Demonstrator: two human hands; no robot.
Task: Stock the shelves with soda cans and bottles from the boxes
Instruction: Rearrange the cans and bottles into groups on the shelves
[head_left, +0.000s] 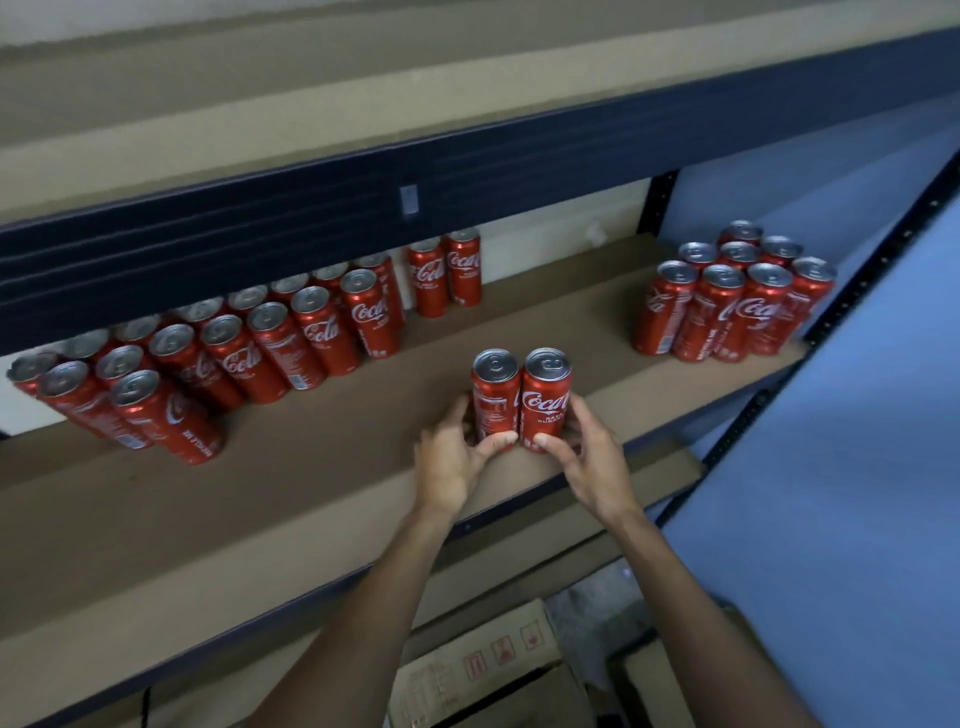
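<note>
The left hand (451, 460) curls its thumb and fingers round 1 slim red aluminium cola can (495, 402). The right hand (592, 462) grips a 2nd matching red can (546, 401). Both cans stand upright, touching side by side, near the front edge of the brown board shelf (337, 457).

A large cluster of red cans (218, 353) stands at the left, 2 back cans (447, 275) behind, and another cluster (727, 306) at the right. A printed brown cardboard box (483, 670) sits below.
</note>
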